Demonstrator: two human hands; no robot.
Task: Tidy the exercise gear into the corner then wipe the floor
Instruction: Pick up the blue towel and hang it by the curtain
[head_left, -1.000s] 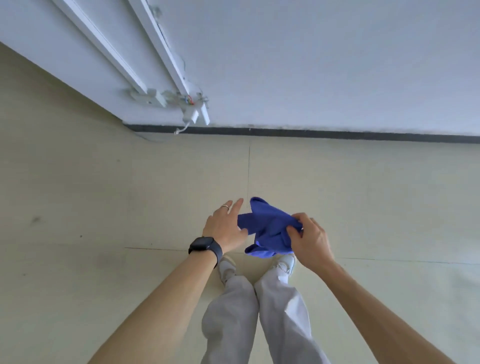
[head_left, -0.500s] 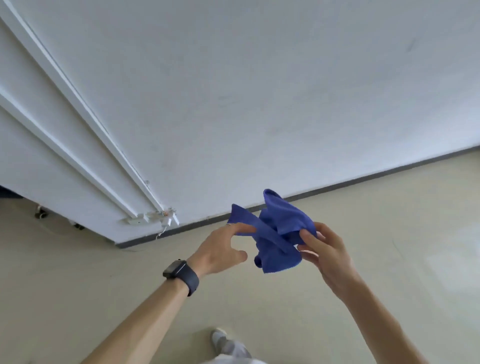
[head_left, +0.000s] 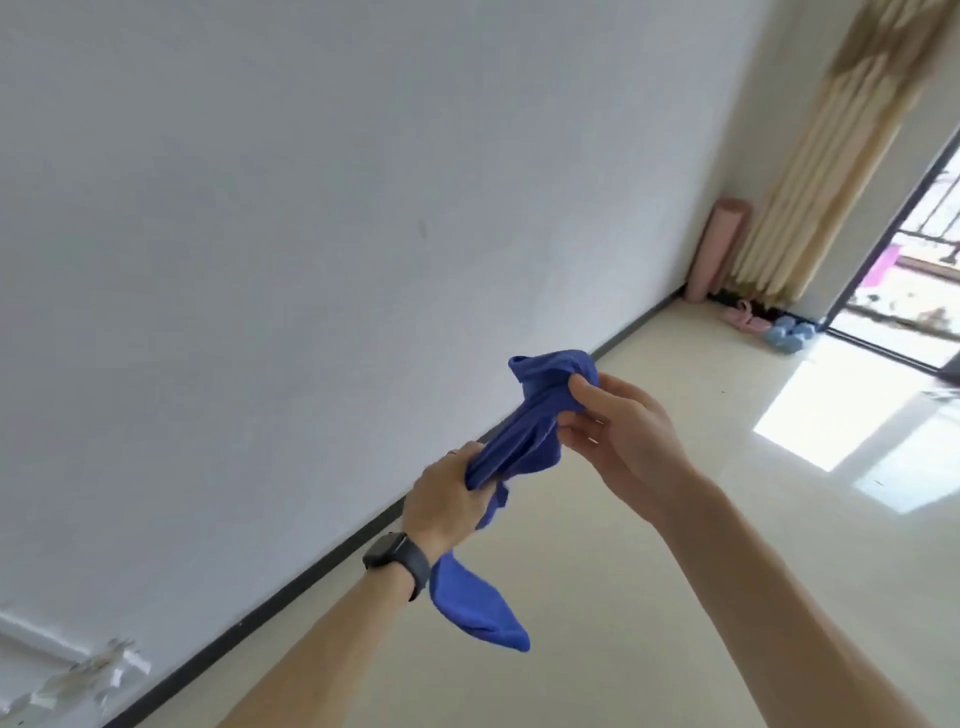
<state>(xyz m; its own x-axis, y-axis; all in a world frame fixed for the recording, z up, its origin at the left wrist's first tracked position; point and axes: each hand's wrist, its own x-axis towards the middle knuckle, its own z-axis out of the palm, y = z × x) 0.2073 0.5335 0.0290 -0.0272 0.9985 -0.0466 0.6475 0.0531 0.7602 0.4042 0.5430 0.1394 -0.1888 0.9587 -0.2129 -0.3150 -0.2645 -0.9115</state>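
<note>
Both hands grip the blue cloth (head_left: 524, 441): left hand (head_left: 447, 499) clenched, right hand (head_left: 618, 431) pinching; better fold it flat before wiping the floor (head_left: 675, 571).

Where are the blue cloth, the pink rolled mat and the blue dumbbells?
blue cloth (head_left: 527, 439), head view, twisted middle part.
pink rolled mat (head_left: 717, 249), head view, mid-roll.
blue dumbbells (head_left: 790, 332), head view, nearest weight.

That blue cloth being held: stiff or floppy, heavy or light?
Probably floppy: the blue cloth bunches between the left hand and right hand, and its loose end droops below the wrist. Likely light, since the right hand merely pinches it.
</note>
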